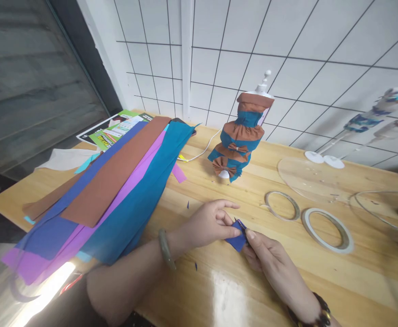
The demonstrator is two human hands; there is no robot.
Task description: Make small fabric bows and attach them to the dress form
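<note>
My left hand [216, 222] pinches a small piece of dark blue crepe-like paper [235, 244] between thumb and fingers, its index finger stretched out. Closed round small dark scissors [242, 228], my right hand [270, 254] is beside it. The blades lie against the paper's upper right edge; most of the handles are hidden by my fingers. Beyond both hands stands a small white dress form [262, 88] wearing a brown and teal layered dress [241, 131] with bows.
Long brown [117, 177], purple, blue and teal sheets [141, 200] lie at the left over printed papers [106, 141]. Two tape rolls [345, 240] rest at the right, near a clear round sheet [301, 179]. Dark blue scraps [196, 266] lie on the wooden table [171, 295].
</note>
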